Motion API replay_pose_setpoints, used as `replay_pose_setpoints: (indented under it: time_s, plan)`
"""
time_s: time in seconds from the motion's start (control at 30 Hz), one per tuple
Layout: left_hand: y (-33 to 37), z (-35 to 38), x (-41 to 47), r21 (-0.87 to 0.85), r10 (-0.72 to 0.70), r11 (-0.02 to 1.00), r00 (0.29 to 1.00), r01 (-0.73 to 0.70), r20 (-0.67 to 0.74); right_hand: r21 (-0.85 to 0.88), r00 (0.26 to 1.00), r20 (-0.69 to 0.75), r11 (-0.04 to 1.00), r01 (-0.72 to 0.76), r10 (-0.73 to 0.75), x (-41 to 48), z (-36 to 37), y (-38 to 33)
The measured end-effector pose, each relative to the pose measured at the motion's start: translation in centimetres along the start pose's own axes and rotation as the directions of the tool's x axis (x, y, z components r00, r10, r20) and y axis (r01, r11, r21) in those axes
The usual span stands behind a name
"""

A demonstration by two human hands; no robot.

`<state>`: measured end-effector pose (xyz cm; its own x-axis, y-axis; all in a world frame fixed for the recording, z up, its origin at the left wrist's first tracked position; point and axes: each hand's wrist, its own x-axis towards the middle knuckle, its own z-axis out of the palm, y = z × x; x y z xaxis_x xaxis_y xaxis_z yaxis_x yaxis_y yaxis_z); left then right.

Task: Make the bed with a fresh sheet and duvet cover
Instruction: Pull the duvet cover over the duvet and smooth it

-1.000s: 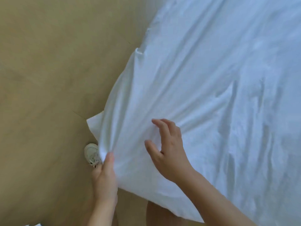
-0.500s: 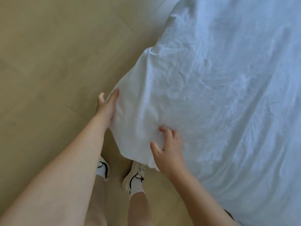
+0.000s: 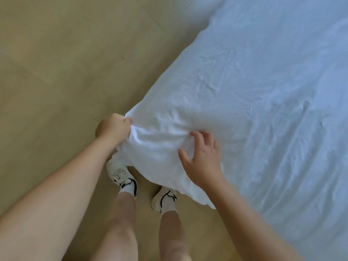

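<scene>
Corner-fitting step: the left grip [image 3: 113,127] clenches the corner of the sheet [image 3: 254,110], spread presumably over a hidden mattress, the right grip [image 3: 203,159] splayed on it; next, the corner needs pulling down and tucking under.

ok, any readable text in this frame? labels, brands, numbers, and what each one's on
No readable text in this frame.
white sheet: no tag, label or print in view.
shoes: black side markings only, a shape; no letters or numbers can be made out.
floor: no writing or signs.
</scene>
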<state>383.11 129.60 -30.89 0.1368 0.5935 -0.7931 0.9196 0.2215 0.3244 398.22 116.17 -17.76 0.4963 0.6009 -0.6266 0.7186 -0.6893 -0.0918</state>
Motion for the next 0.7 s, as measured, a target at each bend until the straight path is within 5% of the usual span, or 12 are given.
replay_pose_setpoints:
  time_s: [0.07,0.13,0.23,0.3,0.4,0.47,0.57,0.63,0.7]
  plan:
    - [1.6,1.5,2.0,0.197,-0.049,0.980,0.998,0.038,0.048,-0.009,1.000,-0.011,1.000,0.008,-0.009,0.4,-0.1,-0.2]
    - [3.2,1.9,3.7,0.154,0.008,0.988,0.998,-0.017,0.061,-0.042,1.000,-0.020,0.999,0.018,-0.019,0.8,0.0,-0.4]
    - [7.2,1.4,3.7,-0.309,0.195,0.937,0.978,-0.164,0.074,-0.077,0.998,-0.034,0.996,0.047,-0.050,1.3,0.5,-1.0]
    - [9.6,1.1,2.4,-0.570,0.226,0.816,0.960,-0.095,0.163,-0.057,0.996,-0.052,0.996,0.063,-0.066,1.6,0.8,-1.2]
    - [10.7,-0.5,-1.6,-0.593,0.304,0.800,0.914,-0.093,0.267,0.046,0.993,-0.114,0.998,0.048,-0.043,1.5,0.7,-1.2]
    - [10.2,-3.6,-4.6,-0.610,0.381,0.767,0.906,-0.197,0.186,0.307,0.984,-0.175,0.951,0.019,0.037,1.0,-0.4,-1.8]
    - [9.8,-8.0,-8.7,-0.693,0.511,0.587,0.855,-0.418,-0.083,0.737,0.964,-0.140,0.674,-0.052,0.228,0.5,-3.6,-3.5]
    - [10.6,-8.1,-11.2,-0.581,0.490,0.618,0.837,-0.530,-0.242,0.831,0.960,-0.024,0.540,-0.135,0.278,1.0,-6.3,-4.6]
    - [12.1,-7.0,-13.6,-0.370,0.506,0.716,0.805,-0.592,-0.309,0.832,0.952,0.053,0.514,-0.209,0.302,1.7,-8.3,-5.1]
